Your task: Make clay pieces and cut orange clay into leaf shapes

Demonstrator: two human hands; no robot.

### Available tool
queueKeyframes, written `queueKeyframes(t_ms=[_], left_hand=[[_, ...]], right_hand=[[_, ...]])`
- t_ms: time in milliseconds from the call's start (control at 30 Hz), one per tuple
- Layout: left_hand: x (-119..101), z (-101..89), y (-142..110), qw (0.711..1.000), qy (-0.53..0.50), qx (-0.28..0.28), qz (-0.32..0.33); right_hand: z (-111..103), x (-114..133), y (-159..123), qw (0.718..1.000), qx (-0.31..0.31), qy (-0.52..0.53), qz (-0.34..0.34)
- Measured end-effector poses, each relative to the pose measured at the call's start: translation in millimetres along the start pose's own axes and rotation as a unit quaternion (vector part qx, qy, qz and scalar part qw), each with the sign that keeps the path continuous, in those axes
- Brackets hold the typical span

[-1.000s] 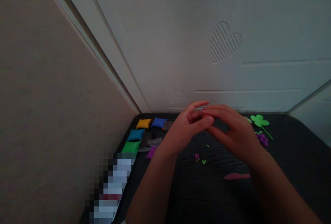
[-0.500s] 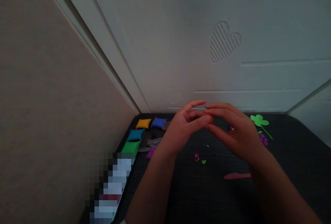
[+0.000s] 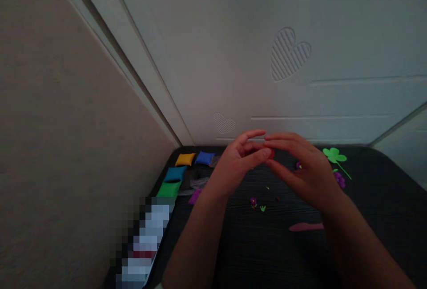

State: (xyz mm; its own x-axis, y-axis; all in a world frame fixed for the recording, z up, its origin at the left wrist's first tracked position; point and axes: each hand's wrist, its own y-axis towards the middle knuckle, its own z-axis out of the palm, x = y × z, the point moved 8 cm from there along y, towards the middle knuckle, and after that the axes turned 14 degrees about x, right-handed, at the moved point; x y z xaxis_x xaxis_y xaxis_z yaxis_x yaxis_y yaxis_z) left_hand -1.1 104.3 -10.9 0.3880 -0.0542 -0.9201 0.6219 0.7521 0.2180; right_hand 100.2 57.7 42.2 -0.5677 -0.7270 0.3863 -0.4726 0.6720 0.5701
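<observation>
One red lump [image 3: 272, 153] is being worked, held above the desk [image 3: 260, 253], up & left of the pink plastic knife [image 3: 305, 227]. L hand [image 3: 233, 160] pinches it btwn thumb & fingers; R hand [image 3: 303, 164] is curved round its other side, thumb & fingertips right at it, but can't tell if they press or just steady.

Done, as far as shows: several pcs look shaped. Beyond the knife, to its right: green four-lobed clover w/ stem [image 3: 334, 155] & purple cluster [image 3: 340, 179]. Left of & beyond the knife: small purple flower [image 3: 253, 201] w/ yellow centre, green sprig [image 3: 263, 208], green sliver [image 3: 267, 188] & dark red crumb [image 3: 278, 198]; sprig, sliver & crumb lie apart, so prob. unjoined.

Left: the lump prob. isn't finished, and isn't set down yet. Yellow packet [image 3: 185, 159], blue packet [image 3: 204, 158], teal packet [image 3: 175, 174] & green packet [image 3: 169, 189], all well left of the knife, look plump, so prob. little used.

Hard to see: lump mostly covered by fingers, true shape unclear. Knife's right end is behind R forearm; purple packet [image 3: 195, 196] partly behind L forearm. Another purple pc [image 3: 298, 164], beyond the knife, is mostly hidden by R hand. Bright slab [image 3: 147, 240], far left of the knife, is pixelated & cut off; poss. a phone.
</observation>
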Motion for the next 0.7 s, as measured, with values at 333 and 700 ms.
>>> queueKeyframes(t_ms=[333,700], left_hand=[[0.6,0.5,0.9,1.0,0.01,0.002,0.006],[1.2,1.3,1.1,1.0,0.022,-0.002,0.007]], right_hand=[[-3.5,4.3,0.2,1.0,-0.013,0.003,-0.005],[0.5,3.7,2.7,1.0,0.012,0.01,0.002]])
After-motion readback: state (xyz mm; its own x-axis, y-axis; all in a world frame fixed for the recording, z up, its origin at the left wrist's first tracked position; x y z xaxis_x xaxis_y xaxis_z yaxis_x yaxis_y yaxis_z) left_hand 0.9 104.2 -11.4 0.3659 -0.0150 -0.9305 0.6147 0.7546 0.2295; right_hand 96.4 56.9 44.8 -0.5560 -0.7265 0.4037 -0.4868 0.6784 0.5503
